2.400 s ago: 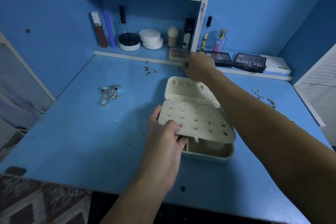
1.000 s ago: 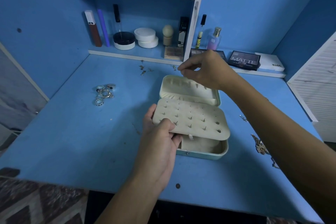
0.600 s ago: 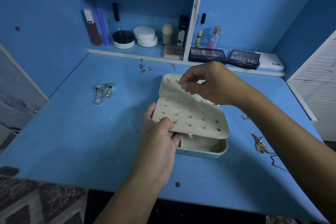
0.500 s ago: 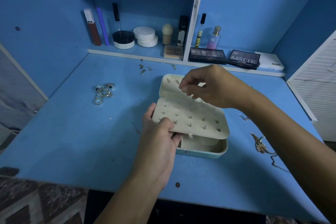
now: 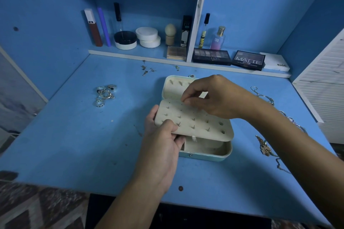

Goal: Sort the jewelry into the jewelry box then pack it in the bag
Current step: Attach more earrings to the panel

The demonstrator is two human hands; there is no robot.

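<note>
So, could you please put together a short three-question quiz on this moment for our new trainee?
1. True or false: the left hand holds the earring panel of the jewelry box by its near left edge.
2. Where do the right hand fingertips meet?
A. over the pile of rings
B. at the panel's far edge
C. on the MATTE palette
3. Fill in: the loose earrings lie on the blue desk ______ the box.

Key
1. True
2. B
3. Beyond, near the shelf
</note>
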